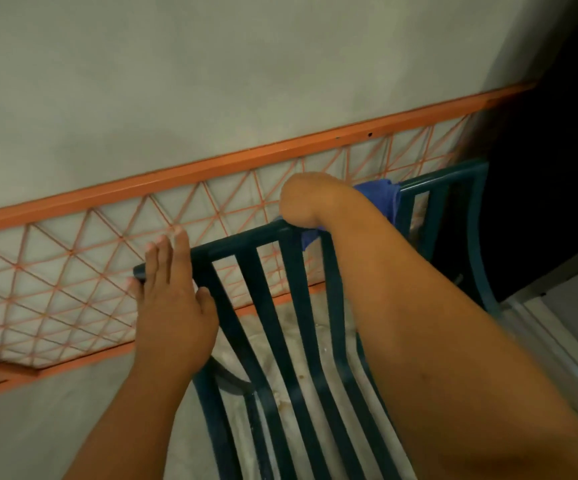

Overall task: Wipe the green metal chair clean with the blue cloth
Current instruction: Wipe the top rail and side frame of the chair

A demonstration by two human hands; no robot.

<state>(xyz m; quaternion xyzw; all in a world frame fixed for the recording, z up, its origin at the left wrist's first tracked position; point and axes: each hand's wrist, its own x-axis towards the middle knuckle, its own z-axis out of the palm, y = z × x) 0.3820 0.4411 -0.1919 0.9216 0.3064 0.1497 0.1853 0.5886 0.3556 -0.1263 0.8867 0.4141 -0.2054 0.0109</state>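
Wiping along the top rail of the green metal chair, centre of the frame, slats running down toward the lower edge. Gripping the left end of that rail with the left hand, fingers laid straight over the bar and thumb hooked around the near side, steadying the chair. Bending the right hand over the rail right of centre, wrist arched, fingers hidden behind the bar, apparently clutching the blue cloth; cloth bunching out at upper right of the wrist and peeking below the rail. Standing just in front of an orange lattice railing and a pale wall. Judging the backrest's top-rail pass as under way, slats and seat not yet covered. Next calling for sliding the cloth along the rail, then down each slat, keeping the steadying grip.
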